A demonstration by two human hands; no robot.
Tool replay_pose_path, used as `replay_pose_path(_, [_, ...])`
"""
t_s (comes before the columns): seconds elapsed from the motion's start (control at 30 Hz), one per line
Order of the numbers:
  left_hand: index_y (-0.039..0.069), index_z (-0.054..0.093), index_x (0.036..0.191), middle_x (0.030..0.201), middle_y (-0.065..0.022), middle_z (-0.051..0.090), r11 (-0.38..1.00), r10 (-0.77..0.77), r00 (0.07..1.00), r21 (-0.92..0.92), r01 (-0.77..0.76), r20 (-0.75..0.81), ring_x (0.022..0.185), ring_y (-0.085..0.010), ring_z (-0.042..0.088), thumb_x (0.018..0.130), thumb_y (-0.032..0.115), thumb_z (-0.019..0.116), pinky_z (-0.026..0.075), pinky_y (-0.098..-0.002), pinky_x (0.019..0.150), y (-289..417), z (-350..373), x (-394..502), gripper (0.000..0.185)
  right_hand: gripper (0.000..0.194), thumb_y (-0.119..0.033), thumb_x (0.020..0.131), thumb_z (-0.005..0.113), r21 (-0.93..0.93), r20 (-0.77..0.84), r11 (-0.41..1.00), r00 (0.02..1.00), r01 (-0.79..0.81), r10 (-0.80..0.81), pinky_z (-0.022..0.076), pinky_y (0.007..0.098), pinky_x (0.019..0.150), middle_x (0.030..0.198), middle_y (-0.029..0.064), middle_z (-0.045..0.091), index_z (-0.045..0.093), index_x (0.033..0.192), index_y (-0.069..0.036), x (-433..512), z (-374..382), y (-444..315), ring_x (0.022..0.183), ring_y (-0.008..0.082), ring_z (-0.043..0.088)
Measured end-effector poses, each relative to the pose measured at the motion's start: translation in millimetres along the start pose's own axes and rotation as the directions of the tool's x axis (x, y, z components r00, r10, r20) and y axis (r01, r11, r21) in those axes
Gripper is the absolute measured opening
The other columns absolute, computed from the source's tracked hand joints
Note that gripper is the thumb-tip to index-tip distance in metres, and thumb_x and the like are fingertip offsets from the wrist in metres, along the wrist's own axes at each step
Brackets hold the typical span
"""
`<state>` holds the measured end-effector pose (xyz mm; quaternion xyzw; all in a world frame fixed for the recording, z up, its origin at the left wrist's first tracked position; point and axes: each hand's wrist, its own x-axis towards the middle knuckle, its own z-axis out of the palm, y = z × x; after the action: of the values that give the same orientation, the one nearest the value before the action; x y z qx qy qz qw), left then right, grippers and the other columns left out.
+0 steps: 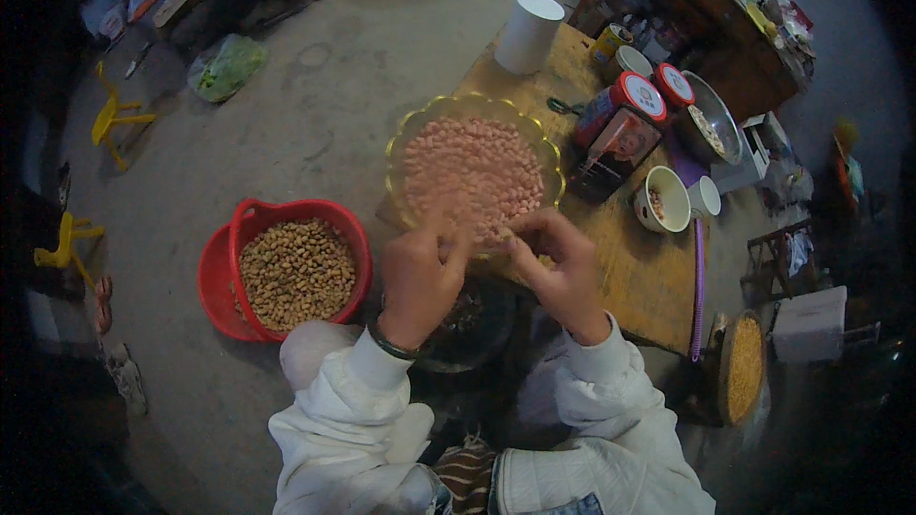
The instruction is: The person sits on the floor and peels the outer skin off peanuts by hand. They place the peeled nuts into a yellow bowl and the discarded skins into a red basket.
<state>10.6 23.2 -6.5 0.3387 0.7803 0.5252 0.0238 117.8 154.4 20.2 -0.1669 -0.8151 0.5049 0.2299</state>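
A bowl with a scalloped, gold-edged rim (560,157) stands at the near left corner of the wooden table, filled with shelled pink peanuts (469,164). Over its near edge my left hand (422,272) is blurred by motion, and what its fingers hold cannot be made out. Close by on the right, my right hand (562,268) pinches a small pale thing, apparently a peanut, between thumb and forefinger. Unshelled peanuts (297,275) fill a red plastic basket (361,250) on the floor to the left. Below my hands sits a dark basin (472,343), partly hidden by them.
The wooden table (644,286) bears a white cylinder (529,36), red-lidded jars (622,104), a dark box (619,150), a paper tub (662,200) with some nuts, and a metal bowl (723,129). Yellow stools (114,118) and a plastic bag of greens (227,68) are on the floor.
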Motion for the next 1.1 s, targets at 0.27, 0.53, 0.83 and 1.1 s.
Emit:
replay_pose_path(0.27, [0.002,0.036,0.136,0.102,-0.0024,0.052,0.591,-0.186,0.904,-0.691,0.416,0.386,0.073,-0.0080,0.049,0.099,0.056,0.033,0.040,-0.0219,0.064,-2,-13,-13,0.066,0.022,-0.010,0.077,0.073,-0.258,0.154,0.953,0.980,0.160,-0.123,0.0498,0.0364,0.058,0.080,0.0125,0.063,0.063,0.096,-0.004,-15,-4,-7,0.068,0.0288,0.064])
replay_pose_path(0.53, [-0.002,0.030,0.142,0.121,-0.0154,0.052,0.757,0.018,0.967,-0.636,0.152,0.253,0.109,-0.0221,0.055,0.100,0.054,0.032,0.044,-0.0304,0.089,0,-8,-27,0.069,0.035,-0.007,0.069,0.074,-0.312,0.095,0.813,0.868,0.491,-0.488,0.0471,0.0410,0.069,0.097,0.0127,0.057,0.062,0.102,-0.005,-17,33,-15,0.083,0.0323,0.056])
replay_pose_path(0.83, [0.001,0.051,0.113,0.105,-0.0052,0.056,0.902,-0.086,0.971,-0.396,0.171,0.222,0.096,-0.0116,0.054,0.093,0.015,0.060,0.043,-0.0257,0.088,13,-24,-23,0.026,0.019,0.000,0.083,0.067,0.357,0.010,0.934,1.000,0.021,-0.026,0.0512,0.0290,0.081,0.098,0.0093,0.065,0.060,0.101,0.002,-26,25,-4,0.094,0.0174,0.064])
replay_pose_path(1.1, [0.005,0.058,0.102,0.085,0.0049,0.058,0.726,-0.144,0.949,-0.622,0.293,0.280,0.075,-0.0007,0.049,0.089,0.006,0.066,0.038,-0.0170,0.062,0,-19,-22,0.015,0.020,0.002,0.082,0.067,0.047,-0.048,0.971,0.971,0.235,-0.232,0.0511,0.0304,0.076,0.094,0.0124,0.065,0.064,0.101,0.001,-20,26,-4,0.087,0.0226,0.066])
